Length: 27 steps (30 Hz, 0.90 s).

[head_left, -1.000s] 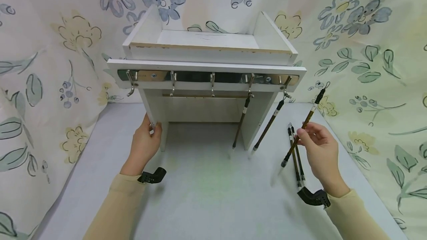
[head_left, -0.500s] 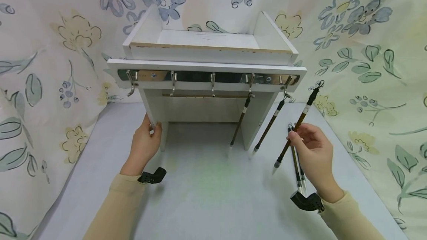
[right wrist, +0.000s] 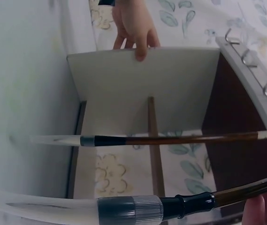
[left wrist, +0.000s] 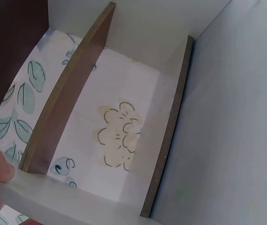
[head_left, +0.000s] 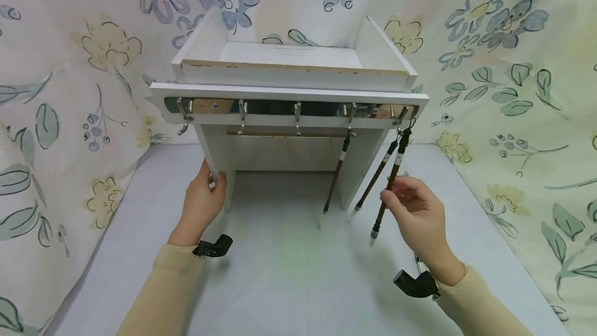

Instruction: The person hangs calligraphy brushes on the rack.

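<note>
At the left, the left hand [head_left: 201,204] is gripping the near edge of the white rack's left side panel [head_left: 216,152], its thumb lying on the inner face and its fingers wrapping the outside. Farther right, one calligraphy brush [head_left: 336,175] is hanging from the fourth hook [head_left: 352,113], and a second brush [head_left: 379,175] is hanging from the fifth hook [head_left: 402,113]. Just right of that, the right hand [head_left: 422,217] is pinching a third brush [head_left: 396,168] narrowly around mid-shaft, between thumb and forefinger. Its black top and loop are rising above the fingers near the fifth hook (whether they are touching, I cannot tell), while its pale bristles are pointing down and nearer. A mostly hidden brush [head_left: 418,262] is showing its tip beyond the black wrist camera [head_left: 416,284].
</note>
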Tool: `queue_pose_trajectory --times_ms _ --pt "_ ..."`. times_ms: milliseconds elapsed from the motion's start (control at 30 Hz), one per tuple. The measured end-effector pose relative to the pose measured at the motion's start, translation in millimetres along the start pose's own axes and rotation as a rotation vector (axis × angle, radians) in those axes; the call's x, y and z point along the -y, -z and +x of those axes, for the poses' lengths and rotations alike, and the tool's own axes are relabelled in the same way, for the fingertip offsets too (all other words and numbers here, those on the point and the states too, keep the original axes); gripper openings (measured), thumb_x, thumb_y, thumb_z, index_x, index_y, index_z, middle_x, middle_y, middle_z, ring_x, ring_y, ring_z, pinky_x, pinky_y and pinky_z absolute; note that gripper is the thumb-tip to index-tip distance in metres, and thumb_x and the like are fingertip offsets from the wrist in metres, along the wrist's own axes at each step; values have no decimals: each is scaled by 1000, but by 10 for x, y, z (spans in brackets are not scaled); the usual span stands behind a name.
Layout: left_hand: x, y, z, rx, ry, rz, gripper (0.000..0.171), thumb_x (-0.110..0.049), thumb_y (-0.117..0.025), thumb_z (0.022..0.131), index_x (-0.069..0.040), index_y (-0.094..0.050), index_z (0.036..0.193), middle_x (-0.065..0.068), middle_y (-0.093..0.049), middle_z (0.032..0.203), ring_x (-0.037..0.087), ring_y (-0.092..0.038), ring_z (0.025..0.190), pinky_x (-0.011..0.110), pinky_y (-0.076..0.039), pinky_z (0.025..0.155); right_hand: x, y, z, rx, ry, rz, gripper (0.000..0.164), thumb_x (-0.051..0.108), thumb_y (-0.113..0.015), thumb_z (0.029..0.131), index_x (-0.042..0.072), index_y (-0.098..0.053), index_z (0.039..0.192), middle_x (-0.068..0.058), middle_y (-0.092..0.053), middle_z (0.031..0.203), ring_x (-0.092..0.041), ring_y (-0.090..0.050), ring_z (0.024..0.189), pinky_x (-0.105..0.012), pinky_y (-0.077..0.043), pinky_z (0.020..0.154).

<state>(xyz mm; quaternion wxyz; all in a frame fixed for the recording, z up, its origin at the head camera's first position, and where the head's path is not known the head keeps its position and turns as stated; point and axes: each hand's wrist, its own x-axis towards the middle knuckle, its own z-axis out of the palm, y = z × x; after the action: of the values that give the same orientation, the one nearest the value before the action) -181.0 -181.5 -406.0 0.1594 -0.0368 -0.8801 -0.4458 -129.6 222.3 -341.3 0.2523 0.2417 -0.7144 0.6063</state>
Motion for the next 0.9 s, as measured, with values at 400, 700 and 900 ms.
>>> queue_pose_trajectory --times_ms 400,700,900 --pt "-2 13 -3 4 1 -7 52 -26 -42 103 -15 -27 152 28 -46 139 47 -54 116 56 -53 77 111 -316 23 114 60 -94 35 -28 -64 72 -14 -59 103 -12 -62 90 -11 -61 80 -18 -52 70" --pt "18 8 0 2 -8 -15 52 -27 -42 103 -16 -28 152 27 -46 140 47 -53 116 56 -53 77 42 -467 19 194 52 -108 37 -23 -68 75 -5 -62 107 -14 -62 94 -12 -61 82 -20 -53 71" --pt "31 -5 2 -1 -12 -16 51 -27 -42 103 -15 -28 151 27 -46 140 47 -53 116 56 -53 78 171 -565 80 244 40 -136 32 -20 -68 77 -6 -62 105 -10 -63 90 -13 -61 79 -21 -53 68"
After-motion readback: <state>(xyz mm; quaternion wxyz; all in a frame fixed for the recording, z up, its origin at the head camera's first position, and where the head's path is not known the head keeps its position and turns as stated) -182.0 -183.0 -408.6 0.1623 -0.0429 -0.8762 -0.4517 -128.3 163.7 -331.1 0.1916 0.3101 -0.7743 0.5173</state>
